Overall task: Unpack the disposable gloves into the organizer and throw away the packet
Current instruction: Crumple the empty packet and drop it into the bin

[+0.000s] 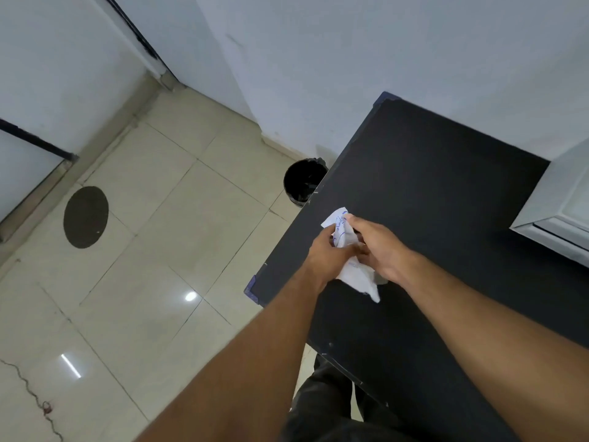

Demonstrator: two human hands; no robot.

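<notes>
Both hands, left hand and right hand, clutch the crumpled white packet above the black table's left edge; light, limp, apparently crushable, best gripped bunched mid-body.

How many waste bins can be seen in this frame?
1. A black waste bin stands on the tiled floor, by the far left edge of the black table, partly hidden behind that edge. Others could lie out of view.
</notes>
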